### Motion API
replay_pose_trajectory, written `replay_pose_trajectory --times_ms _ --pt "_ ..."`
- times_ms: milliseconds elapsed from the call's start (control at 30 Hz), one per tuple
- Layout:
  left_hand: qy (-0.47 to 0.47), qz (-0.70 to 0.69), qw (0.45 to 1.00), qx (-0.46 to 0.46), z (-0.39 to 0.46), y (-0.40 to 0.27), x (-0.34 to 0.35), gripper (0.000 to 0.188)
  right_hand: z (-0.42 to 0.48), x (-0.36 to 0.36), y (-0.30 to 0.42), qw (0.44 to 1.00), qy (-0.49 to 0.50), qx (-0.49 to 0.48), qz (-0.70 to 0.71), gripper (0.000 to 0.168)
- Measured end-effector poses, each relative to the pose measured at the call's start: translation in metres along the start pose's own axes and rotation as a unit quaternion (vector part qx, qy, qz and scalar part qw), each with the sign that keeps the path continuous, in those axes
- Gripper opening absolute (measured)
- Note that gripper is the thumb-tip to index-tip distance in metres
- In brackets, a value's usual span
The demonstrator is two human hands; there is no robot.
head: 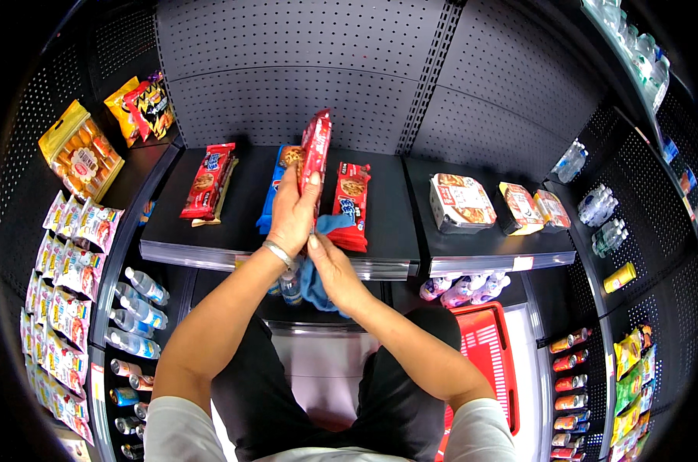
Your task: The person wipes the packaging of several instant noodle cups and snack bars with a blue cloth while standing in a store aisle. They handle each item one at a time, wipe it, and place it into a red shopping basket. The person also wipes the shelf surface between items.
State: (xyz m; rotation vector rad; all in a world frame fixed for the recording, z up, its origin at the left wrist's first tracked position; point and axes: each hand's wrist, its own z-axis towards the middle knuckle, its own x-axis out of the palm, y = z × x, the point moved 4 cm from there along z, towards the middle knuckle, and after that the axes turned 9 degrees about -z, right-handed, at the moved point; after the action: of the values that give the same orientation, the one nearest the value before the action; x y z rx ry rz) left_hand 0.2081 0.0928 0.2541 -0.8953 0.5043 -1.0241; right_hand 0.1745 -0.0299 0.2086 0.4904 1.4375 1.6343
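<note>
My left hand (293, 213), with a silver bracelet at its wrist, grips a red cookie packet (316, 144) held upright above the middle shelf (383, 219). My right hand (330, 263) is at the packet's lower end and holds a blue cloth (314, 283), part of which shows beyond the packet. Behind my left hand a blue cookie packet (279, 167) lies on the shelf, partly hidden. Just right of the hands lies a red cookie packet (352, 202). Farther left, another red packet (209, 182) rests on a yellowish one (215, 218).
Boxed instant meals (462, 202) stand on the shelf section to the right. A red plastic basket (511, 369) is beside my right knee. Bagged snacks (71, 277) and bottles (144, 312) fill racks at the left. Cans (565, 381) line the right rack, and bottles (476, 289) stand beneath the shelf.
</note>
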Motion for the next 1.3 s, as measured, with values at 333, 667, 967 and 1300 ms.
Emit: replay_pose_trajectory --times_ms 333,667,967,1300 --pt "0.083 0.187 0.976 0.074 -0.008 -0.001 0.009 0.063 0.013 -0.017 -0.007 0.944 -0.035 0.103 0.313 0.064" --pt "0.198 0.254 0.946 0.033 -0.033 -0.012 0.034 0.064 0.021 -0.084 0.005 0.925 -0.204 0.064 0.313 0.041" --pt "0.13 0.279 0.94 0.145 -0.031 -0.032 0.037 0.069 0.015 -0.038 -0.014 0.951 -0.131 0.093 0.264 0.027" --pt "0.179 0.121 0.94 0.264 -0.025 -0.069 0.041 0.067 -0.006 -0.108 0.007 0.855 -0.366 -0.036 0.366 0.022"
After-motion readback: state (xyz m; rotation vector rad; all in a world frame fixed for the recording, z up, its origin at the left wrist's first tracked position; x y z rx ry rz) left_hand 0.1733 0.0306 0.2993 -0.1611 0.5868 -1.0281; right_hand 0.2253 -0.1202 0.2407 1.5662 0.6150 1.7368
